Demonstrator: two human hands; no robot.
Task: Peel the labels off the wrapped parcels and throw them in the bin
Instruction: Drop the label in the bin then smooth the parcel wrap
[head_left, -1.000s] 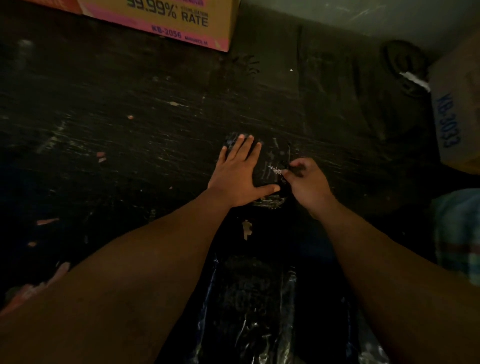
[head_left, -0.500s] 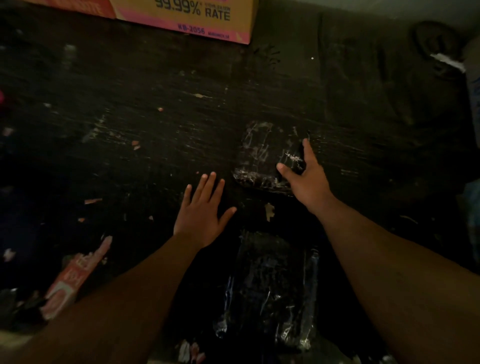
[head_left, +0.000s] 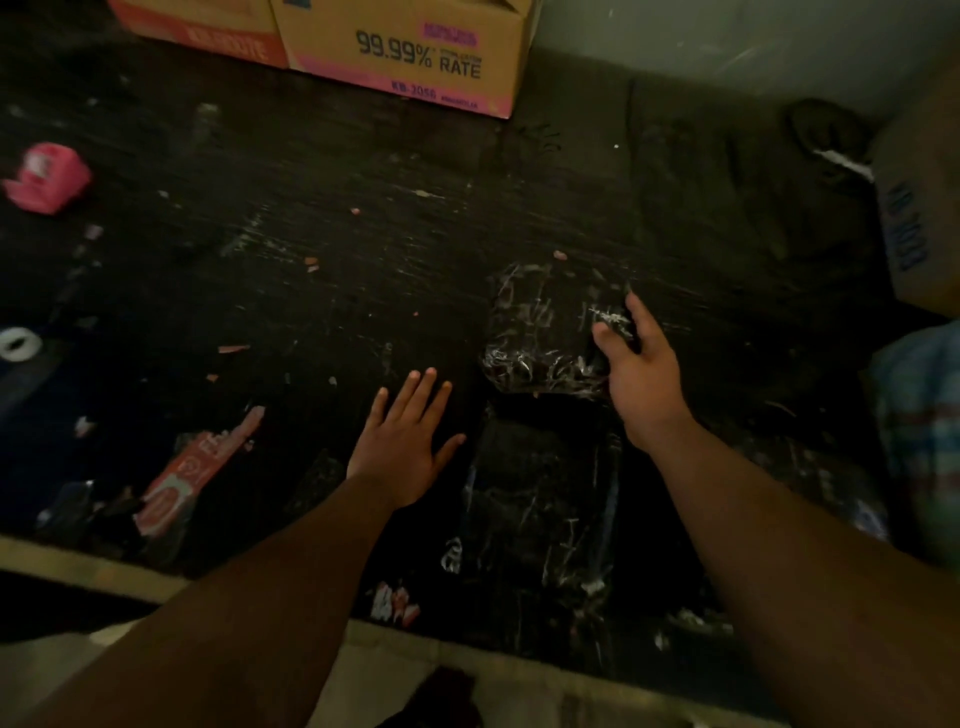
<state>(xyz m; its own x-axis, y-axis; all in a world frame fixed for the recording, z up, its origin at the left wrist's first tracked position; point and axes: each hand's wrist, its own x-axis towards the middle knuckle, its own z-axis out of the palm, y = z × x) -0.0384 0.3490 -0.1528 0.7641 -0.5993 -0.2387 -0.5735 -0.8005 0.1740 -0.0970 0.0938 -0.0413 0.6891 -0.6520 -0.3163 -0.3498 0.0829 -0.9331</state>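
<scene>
Our left hand (head_left: 402, 451) lies flat, fingers spread, on the scuffed dark floor (head_left: 311, 291). Our right hand (head_left: 636, 364) pinches the crinkled, glossy black-wrapped parcel (head_left: 540, 332) at its right edge.

Counting what's here: two hands, left hand (head_left: 402, 454) and right hand (head_left: 641, 366). Two black wrapped parcels, far parcel (head_left: 543, 332) mid-mat and near parcel (head_left: 540, 499) toward the mat's (head_left: 311, 291) near edge. Three cardboard boxes: yellow box (head_left: 410, 52) and orange box (head_left: 202, 31) at the far edge, brown box (head_left: 919, 208) at the right edge. Peeled label scraps are too many and blurry to count.
</scene>
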